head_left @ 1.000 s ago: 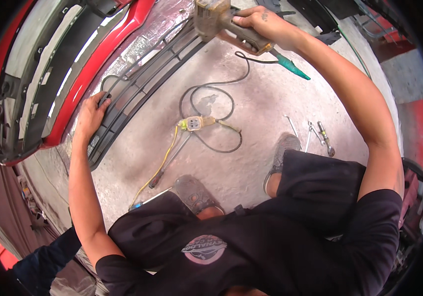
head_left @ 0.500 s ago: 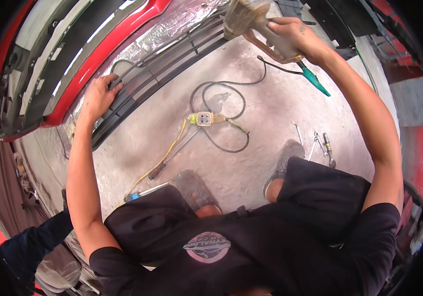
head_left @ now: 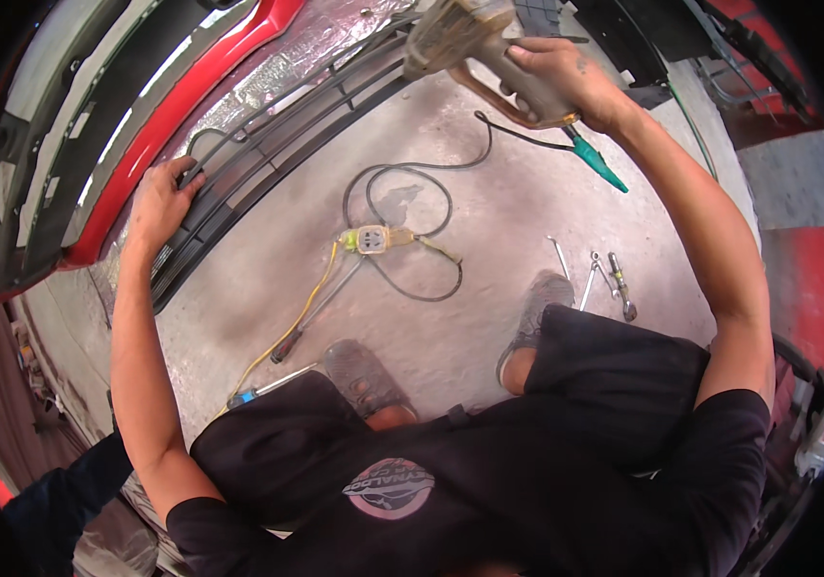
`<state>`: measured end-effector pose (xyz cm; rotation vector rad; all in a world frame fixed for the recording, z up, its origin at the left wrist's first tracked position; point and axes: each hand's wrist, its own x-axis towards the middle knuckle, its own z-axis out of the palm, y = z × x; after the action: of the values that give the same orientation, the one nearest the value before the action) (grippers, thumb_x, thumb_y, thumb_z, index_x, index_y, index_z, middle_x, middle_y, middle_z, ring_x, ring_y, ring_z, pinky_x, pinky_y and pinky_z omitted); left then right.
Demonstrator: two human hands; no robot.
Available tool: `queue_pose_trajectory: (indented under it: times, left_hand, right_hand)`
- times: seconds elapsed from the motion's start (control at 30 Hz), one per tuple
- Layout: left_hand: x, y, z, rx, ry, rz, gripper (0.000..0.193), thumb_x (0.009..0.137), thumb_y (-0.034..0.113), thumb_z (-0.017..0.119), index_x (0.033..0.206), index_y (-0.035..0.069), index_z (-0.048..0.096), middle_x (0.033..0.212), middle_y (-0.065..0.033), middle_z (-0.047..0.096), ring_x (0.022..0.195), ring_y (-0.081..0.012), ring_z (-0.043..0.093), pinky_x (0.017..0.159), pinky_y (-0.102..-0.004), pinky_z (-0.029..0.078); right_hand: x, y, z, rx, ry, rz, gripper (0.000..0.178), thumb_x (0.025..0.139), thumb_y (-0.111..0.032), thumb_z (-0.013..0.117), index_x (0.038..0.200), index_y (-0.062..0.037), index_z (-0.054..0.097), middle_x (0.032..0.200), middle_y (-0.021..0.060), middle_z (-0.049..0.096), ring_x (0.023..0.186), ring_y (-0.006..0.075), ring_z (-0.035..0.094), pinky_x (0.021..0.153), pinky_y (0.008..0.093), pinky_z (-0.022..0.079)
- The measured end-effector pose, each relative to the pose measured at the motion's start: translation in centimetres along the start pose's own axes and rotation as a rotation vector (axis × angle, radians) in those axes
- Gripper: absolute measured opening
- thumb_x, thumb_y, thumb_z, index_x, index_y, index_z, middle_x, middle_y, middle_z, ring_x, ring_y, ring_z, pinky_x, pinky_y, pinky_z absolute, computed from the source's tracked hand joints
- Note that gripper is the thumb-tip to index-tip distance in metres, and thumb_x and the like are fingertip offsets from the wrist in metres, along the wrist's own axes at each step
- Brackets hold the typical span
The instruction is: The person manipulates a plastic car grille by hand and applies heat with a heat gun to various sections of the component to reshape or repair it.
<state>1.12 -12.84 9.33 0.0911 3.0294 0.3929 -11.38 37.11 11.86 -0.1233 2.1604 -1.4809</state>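
Note:
My left hand [head_left: 157, 204] has its fingers curled over the left end of a long black slatted bumper grille [head_left: 273, 165], which lies slantwise on the floor. My right hand [head_left: 571, 85] is wrapped around the handle of a worn, dusty heat gun [head_left: 470, 38], raised over the far end of the grille. The gun's nozzle points left, toward the slats. Green tape [head_left: 600, 163] wraps the cord where it leaves the handle. Beyond the grille stands a red car bumper [head_left: 181, 125] with black inner parts.
A socket box [head_left: 372, 239] lies mid-floor, with a looped black cord [head_left: 450, 173] and a yellow cord [head_left: 314, 303]. Wrenches [head_left: 589, 279] and a ratchet [head_left: 621, 288] lie by my right foot. A long screwdriver [head_left: 282, 346] and a blue-handled tool [head_left: 242, 397] lie near my left foot.
The whole view has shifted slightly, so the floor items sit a little further left. My left hand stays on the grille, and my right hand still holds the heat gun above it.

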Motion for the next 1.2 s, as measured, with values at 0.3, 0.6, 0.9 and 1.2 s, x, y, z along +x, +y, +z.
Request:
queue_pose_trajectory:
  times: [0.3, 0.6, 0.9, 1.2]
  left_hand:
    - [0.5, 1.3, -0.6, -0.01, -0.107, -0.104, 0.032, 0.091, 0.021, 0.071, 0.111, -0.003, 0.07, 0.088, -0.0293, 0.068, 0.086, -0.042, 0.069, 0.077, -0.0437, 0.051]
    - [0.4, -0.5, 0.5, -0.027, -0.054, -0.029, 0.031, 0.091, 0.019, 0.071, 0.112, -0.003, 0.07, 0.094, -0.0308, 0.068, 0.091, -0.0434, 0.068, 0.081, -0.0437, 0.052]
    - [0.8, -1.5, 1.2, -0.032, -0.099, -0.043, 0.034, 0.092, 0.02, 0.07, 0.117, -0.003, 0.068, 0.101, -0.03, 0.068, 0.1, -0.0452, 0.066, 0.085, -0.0462, 0.051]
    - [0.3, -2.3, 1.1, -0.064, -0.1, -0.108, 0.034, 0.092, 0.019, 0.069, 0.116, -0.004, 0.068, 0.094, -0.0272, 0.069, 0.092, -0.0402, 0.068, 0.085, -0.04, 0.05]
  right_hand:
    - [1.1, 1.3, 0.0, -0.107, 0.034, -0.069, 0.032, 0.104, -0.028, 0.052, 0.115, 0.0004, 0.063, 0.084, 0.0082, 0.066, 0.069, 0.0127, 0.063, 0.055, 0.0277, 0.051]
    - [1.1, 1.1, -0.1, -0.08, 0.054, 0.027, 0.034, 0.105, -0.027, 0.052, 0.118, 0.0018, 0.064, 0.089, 0.0081, 0.069, 0.073, 0.0124, 0.064, 0.064, 0.0277, 0.053]
    - [1.1, 2.7, -0.5, -0.13, 0.015, -0.045, 0.033, 0.105, -0.029, 0.053, 0.113, -0.0003, 0.066, 0.084, 0.0068, 0.067, 0.071, 0.0115, 0.063, 0.057, 0.0269, 0.05]
    - [0.0, 12.3, -3.4, -0.646, 0.165, -0.341, 0.054, 0.089, -0.015, 0.06, 0.141, -0.0052, 0.055, 0.104, 0.0232, 0.071, 0.093, 0.033, 0.069, 0.089, 0.0438, 0.053]
